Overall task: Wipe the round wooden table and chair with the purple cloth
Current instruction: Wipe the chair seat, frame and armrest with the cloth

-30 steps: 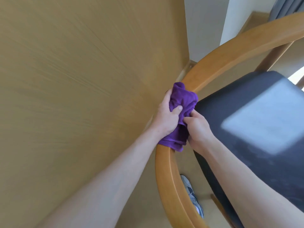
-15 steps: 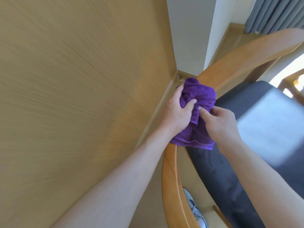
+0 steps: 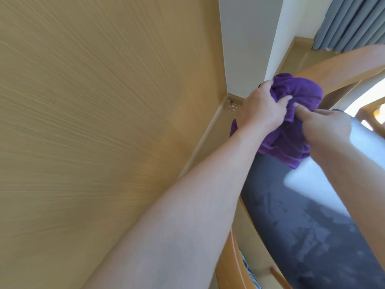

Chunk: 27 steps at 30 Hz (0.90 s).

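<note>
The purple cloth (image 3: 295,113) is bunched over the curved wooden backrest rail of the chair (image 3: 341,65), at the rail's bend near the room corner. My left hand (image 3: 261,109) grips the cloth from the left, thumb pressed into the folds. My right hand (image 3: 327,124) holds it from the right, fingers pinching the fabric. The chair's dark grey padded seat (image 3: 312,230) lies below my right forearm. The lower part of the rail (image 3: 227,265) shows at the bottom. The round table is out of view.
A tan wood-grain wall panel (image 3: 93,122) fills the left side, close to the chair. A white wall (image 3: 250,42) meets it at a corner with a wooden skirting board (image 3: 206,134). Grey curtains (image 3: 352,21) hang at the top right. A shoe (image 3: 248,272) shows under the rail.
Both hands have slid the cloth along the chair rail, away from me toward the room corner. The view has followed them up and to the right.
</note>
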Motion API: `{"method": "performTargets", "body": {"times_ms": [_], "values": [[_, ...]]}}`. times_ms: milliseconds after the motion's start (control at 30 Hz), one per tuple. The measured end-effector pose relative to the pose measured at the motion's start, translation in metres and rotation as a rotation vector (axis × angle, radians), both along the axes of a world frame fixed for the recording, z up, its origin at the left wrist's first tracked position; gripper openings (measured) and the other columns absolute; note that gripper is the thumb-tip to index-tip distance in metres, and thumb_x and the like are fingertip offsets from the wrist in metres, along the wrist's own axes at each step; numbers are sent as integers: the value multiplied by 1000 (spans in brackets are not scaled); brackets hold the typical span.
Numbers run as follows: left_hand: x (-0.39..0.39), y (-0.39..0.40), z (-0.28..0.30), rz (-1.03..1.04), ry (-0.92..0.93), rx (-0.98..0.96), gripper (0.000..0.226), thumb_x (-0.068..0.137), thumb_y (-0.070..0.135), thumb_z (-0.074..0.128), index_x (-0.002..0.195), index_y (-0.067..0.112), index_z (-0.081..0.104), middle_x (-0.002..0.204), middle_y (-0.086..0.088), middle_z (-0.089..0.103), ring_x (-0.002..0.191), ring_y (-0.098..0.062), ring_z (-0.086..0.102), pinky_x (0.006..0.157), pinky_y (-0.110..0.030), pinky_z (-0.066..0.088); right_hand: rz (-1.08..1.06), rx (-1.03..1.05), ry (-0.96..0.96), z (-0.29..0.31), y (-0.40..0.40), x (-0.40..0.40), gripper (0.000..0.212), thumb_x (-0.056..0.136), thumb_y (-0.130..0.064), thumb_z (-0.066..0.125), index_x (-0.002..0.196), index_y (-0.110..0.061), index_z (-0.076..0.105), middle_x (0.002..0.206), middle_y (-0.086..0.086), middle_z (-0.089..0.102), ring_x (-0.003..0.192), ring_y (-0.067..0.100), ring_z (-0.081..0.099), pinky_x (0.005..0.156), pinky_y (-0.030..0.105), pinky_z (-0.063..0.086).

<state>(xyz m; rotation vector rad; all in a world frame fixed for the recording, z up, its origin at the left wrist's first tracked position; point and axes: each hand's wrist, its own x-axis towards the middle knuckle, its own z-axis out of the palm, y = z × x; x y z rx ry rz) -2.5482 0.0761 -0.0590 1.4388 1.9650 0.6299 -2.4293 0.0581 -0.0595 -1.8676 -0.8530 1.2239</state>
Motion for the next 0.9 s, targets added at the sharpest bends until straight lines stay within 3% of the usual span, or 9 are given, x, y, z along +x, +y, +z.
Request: {"method": "performTargets", "body": {"times_ms": [133,200,333,400,567,700,900], "values": [[14,19,-2,-39,87,-14,58,96,54,57,147,26,46,140,1,61,124,-29,58,102,-45,46,-48,-50,0,4,18,11,37,74,-47,87,70,-18,66,95,11,74,89,27,73,86,49,62],[15,20,-4,-38,114,-2,59,97,55,56,146,25,46,139,0,61,124,-29,58,102,-44,45,-59,-73,25,5,19,9,35,74,-46,87,69,-19,65,94,10,74,97,30,74,88,51,61],[15,14,-5,-11,129,14,58,96,56,57,143,23,49,135,-1,63,122,-29,59,102,-44,46,-95,-108,54,5,15,3,29,81,-41,82,70,-20,66,74,-1,64,84,23,72,81,44,62],[14,8,-4,16,107,22,56,95,55,59,140,23,52,130,-1,65,119,-29,60,100,-45,47,-91,-105,22,3,10,-3,25,83,-39,78,76,-16,69,68,-4,59,70,19,62,68,34,55],[-5,-32,-2,142,21,8,54,94,53,61,138,23,54,131,1,65,120,-26,60,97,-39,49,25,-52,-17,-4,-15,-19,19,88,-33,73,78,-17,69,66,-6,60,57,6,52,55,23,42],[-24,-80,-3,286,-68,-21,48,93,55,63,128,22,61,120,2,70,111,-23,64,89,-32,48,159,-44,-4,-12,-48,-35,21,90,-32,72,81,-14,68,66,-5,61,60,8,54,52,22,39],[-31,-153,1,511,-134,-120,40,94,51,63,113,15,64,110,-1,70,102,-24,66,93,-41,53,408,-173,87,-17,-100,-45,21,91,-34,68,89,-14,67,80,-4,67,72,12,61,59,26,41]]}}
